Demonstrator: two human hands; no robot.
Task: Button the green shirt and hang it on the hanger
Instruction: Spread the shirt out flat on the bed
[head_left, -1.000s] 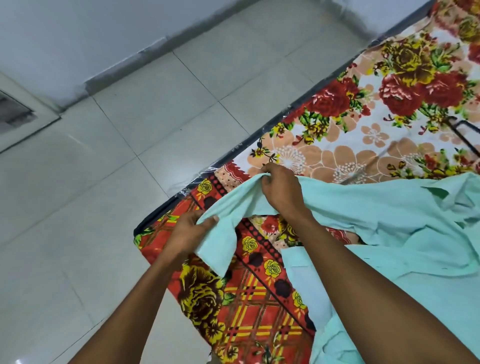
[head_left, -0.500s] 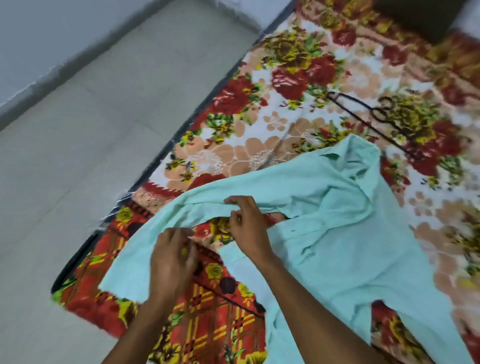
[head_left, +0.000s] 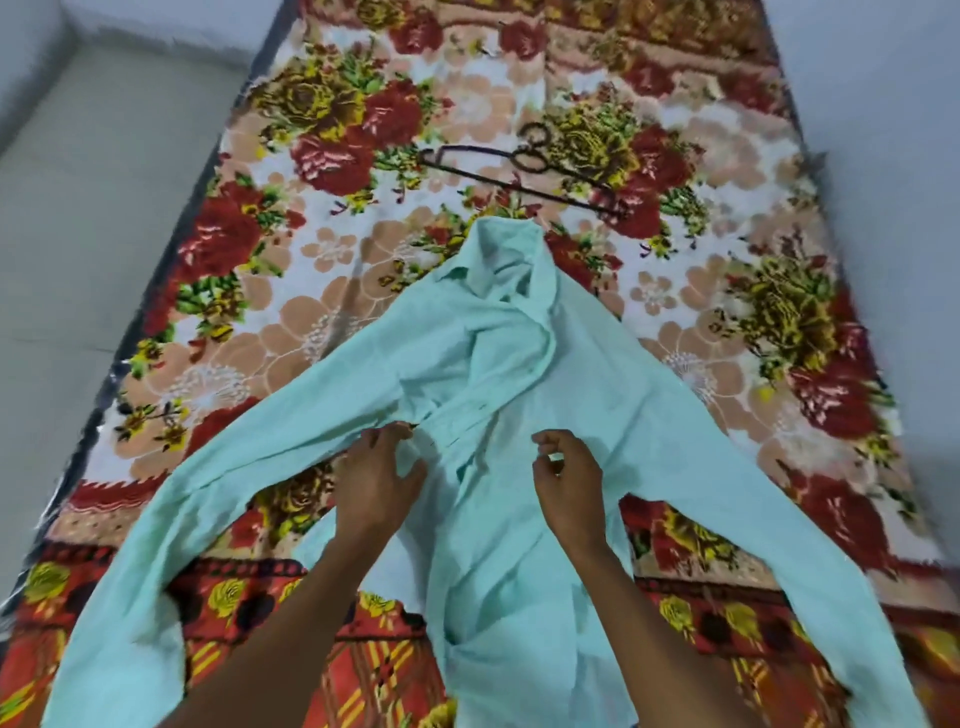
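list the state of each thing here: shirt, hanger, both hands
green shirt: spread on the floral bedcover, crumpled, sleeves splayed, front not visibly buttoned
hanger: lying flat beyond the collar, empty
left hand: on the shirt front
right hand: fingers curled above the fabric

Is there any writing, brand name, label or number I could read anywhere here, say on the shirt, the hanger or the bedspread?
None: no readable text shows.
green shirt: no tag or label in view.
hanger: bare, blurred.
floral bedspread: flowers only.
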